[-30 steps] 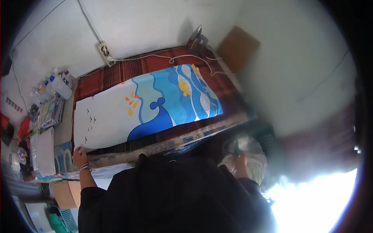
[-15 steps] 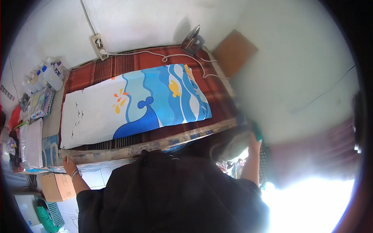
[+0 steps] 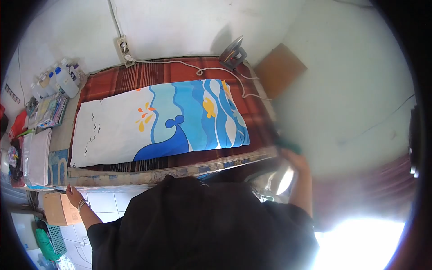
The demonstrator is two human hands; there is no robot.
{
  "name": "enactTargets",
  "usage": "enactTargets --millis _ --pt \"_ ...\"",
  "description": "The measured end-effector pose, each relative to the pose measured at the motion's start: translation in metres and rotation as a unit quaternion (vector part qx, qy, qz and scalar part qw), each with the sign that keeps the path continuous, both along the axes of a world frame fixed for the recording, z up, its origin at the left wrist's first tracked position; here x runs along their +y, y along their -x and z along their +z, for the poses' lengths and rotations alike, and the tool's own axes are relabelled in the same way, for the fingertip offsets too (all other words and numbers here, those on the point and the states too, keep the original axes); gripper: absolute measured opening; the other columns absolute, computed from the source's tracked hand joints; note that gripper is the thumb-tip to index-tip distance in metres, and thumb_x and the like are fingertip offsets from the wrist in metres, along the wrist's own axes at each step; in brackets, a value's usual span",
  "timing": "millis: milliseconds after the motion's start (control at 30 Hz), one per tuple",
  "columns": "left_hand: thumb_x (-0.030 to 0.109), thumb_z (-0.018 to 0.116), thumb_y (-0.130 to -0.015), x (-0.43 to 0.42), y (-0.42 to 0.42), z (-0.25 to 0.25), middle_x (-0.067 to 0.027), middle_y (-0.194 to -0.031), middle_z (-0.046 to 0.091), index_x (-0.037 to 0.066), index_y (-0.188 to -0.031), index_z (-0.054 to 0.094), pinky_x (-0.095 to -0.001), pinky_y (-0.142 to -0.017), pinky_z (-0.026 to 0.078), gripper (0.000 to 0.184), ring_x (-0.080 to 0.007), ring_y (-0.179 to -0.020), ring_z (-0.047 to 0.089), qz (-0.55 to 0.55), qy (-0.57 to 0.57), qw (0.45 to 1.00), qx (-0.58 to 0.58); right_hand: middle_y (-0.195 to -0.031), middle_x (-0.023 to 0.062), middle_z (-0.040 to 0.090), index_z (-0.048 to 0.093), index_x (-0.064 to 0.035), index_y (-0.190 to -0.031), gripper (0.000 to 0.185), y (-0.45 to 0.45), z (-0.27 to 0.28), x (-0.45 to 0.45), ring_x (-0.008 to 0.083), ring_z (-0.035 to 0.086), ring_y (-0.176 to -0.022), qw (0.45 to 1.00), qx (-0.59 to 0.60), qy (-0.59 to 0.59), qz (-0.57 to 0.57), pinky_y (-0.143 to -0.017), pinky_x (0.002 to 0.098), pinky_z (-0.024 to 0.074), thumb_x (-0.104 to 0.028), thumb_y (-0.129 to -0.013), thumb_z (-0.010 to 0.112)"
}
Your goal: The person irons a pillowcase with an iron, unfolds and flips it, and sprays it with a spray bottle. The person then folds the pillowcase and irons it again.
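A folded cloth (image 3: 198, 121) with a printed blue whale, waves and a yellow fish lies flat on the red-brown plaid cover (image 3: 263, 130) of a table. My left hand (image 3: 74, 195) is at the front left edge of this table, its fingers loosely stretched and holding nothing. Beyond the right front corner, my right hand (image 3: 297, 161) is closed around a blurred green object (image 3: 290, 146) whose kind I cannot make out. Near the back right corner, a clothes iron (image 3: 233, 55) stands on its heel, apart from both hands.
A white cord (image 3: 180, 62) runs along the back from the wall socket (image 3: 126, 50). Plastic bottles (image 3: 65, 81), stacked packets (image 3: 51, 110) and a plastic-wrapped pack (image 3: 38, 157) crowd the left end. A brown board (image 3: 281, 69) leans at right; a cardboard box (image 3: 60, 209) sits below.
My right hand and the green object have moved up and slightly left toward the table's corner. The view has shifted a little; the cloth and iron stay in place.
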State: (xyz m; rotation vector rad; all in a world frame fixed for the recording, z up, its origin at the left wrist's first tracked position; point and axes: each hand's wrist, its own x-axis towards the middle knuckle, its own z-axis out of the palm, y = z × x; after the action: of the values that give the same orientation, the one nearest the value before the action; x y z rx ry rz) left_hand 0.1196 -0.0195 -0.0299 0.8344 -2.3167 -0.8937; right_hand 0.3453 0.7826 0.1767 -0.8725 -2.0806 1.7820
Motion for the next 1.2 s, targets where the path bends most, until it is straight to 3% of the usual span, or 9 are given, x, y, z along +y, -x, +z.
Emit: enactTargets --millis 167,267,333,433,600,667,733,933,1200 --pt "0.023 0.051 -0.088 -0.005 -0.008 0.007 -0.0135 -0.114 0.059 0.002 -0.117 0.056 -0.0320 -0.090 0.042 0.035 -0.0240 -0.105 0.057 -0.017 -0.024 0.998 0.047 -0.092 0.0037 0.064 0.063 -0.0022 -0.107 0.032 0.086 0.019 -0.035 0.0118 0.060 -0.076 0.957 -0.142 -0.109 0.228 -0.061 0.0277 0.0504 -0.012 -0.077 0.067" --pt "0.020 0.050 -0.089 -0.016 -0.017 0.004 -0.0124 -0.114 0.060 0.001 -0.116 0.056 -0.0314 -0.092 0.042 0.033 -0.0230 -0.105 0.056 -0.022 -0.051 0.995 0.084 -0.094 0.0010 0.064 0.063 -0.0025 -0.111 0.035 0.123 -0.014 -0.012 0.0095 0.058 -0.073 0.954 -0.018 -0.053 0.295 -0.061 0.0262 0.0496 -0.011 -0.077 0.066" --pt "0.019 0.050 -0.090 -0.028 -0.027 0.001 -0.0120 -0.114 0.059 0.000 -0.116 0.056 -0.0309 -0.091 0.042 0.032 -0.0221 -0.104 0.056 -0.008 -0.054 0.996 0.076 -0.092 0.0018 0.064 0.063 -0.0027 -0.111 0.033 0.138 0.025 -0.039 0.0089 0.056 -0.070 0.957 -0.121 -0.057 0.257 -0.060 0.0249 0.0487 -0.010 -0.078 0.065" --pt "0.017 0.050 -0.090 -0.033 -0.039 -0.002 -0.0117 -0.112 0.059 0.000 -0.117 0.054 -0.0304 -0.090 0.044 0.032 -0.0201 -0.102 0.057 0.001 -0.126 0.987 0.095 -0.086 0.0034 0.062 0.064 -0.0048 -0.110 0.034 0.174 0.009 -0.038 0.0100 0.053 -0.066 0.962 -0.013 -0.014 0.272 -0.054 0.0245 0.0465 -0.009 -0.077 0.064" --pt "0.017 0.051 -0.090 -0.040 -0.035 0.002 -0.0114 -0.110 0.058 0.000 -0.117 0.053 -0.0290 -0.087 0.046 0.032 -0.0192 -0.099 0.057 -0.013 -0.206 0.972 0.113 -0.077 0.0026 0.058 0.065 -0.0053 -0.103 0.029 0.240 0.003 -0.060 0.0123 0.053 -0.065 0.975 0.032 -0.016 0.219 -0.048 0.0268 0.0453 -0.010 -0.075 0.064" --pt "0.018 0.051 -0.090 -0.044 -0.022 -0.007 -0.0119 -0.111 0.057 -0.001 -0.116 0.053 -0.0302 -0.087 0.047 0.032 -0.0203 -0.099 0.057 -0.028 -0.228 0.967 0.106 -0.075 0.0030 0.057 0.064 -0.0068 -0.096 0.022 0.272 0.013 -0.077 0.0137 0.055 -0.067 0.968 -0.043 -0.058 0.239 -0.049 0.0279 0.0453 -0.013 -0.075 0.064" --pt "0.016 0.051 -0.088 -0.024 -0.010 0.011 -0.0132 -0.112 0.058 0.000 -0.113 0.055 -0.0339 -0.089 0.045 0.030 -0.0248 -0.102 0.056 -0.096 0.012 0.995 0.031 -0.076 0.0040 0.059 0.061 -0.0077 -0.093 0.020 0.300 0.019 -0.102 0.0143 0.056 -0.071 0.963 -0.052 -0.082 0.250 -0.051 0.0309 0.0457 -0.016 -0.075 0.063" --pt "0.018 0.054 -0.084 -0.004 0.061 0.025 -0.0151 -0.107 0.057 0.006 -0.104 0.060 -0.0423 -0.090 0.039 0.023 -0.0324 -0.103 0.052 -0.154 0.232 0.957 0.076 -0.080 0.0030 0.061 0.064 -0.0102 -0.096 0.025 0.376 0.041 -0.250 0.0142 0.056 -0.077 0.932 -0.111 -0.140 0.315 -0.054 0.0336 0.0454 -0.020 -0.074 0.064" --pt "0.022 0.057 -0.082 -0.001 0.085 0.028 -0.0055 -0.110 0.059 0.009 -0.090 0.060 -0.0429 -0.091 0.036 0.016 -0.0275 -0.106 0.051 -0.253 0.172 0.949 0.072 -0.087 0.0031 0.062 0.064 -0.0102 -0.100 0.028 0.465 0.015 -0.428 0.0142 0.055 -0.081 0.891 -0.103 -0.069 0.437 -0.055 0.0291 0.0463 -0.020 -0.074 0.065"
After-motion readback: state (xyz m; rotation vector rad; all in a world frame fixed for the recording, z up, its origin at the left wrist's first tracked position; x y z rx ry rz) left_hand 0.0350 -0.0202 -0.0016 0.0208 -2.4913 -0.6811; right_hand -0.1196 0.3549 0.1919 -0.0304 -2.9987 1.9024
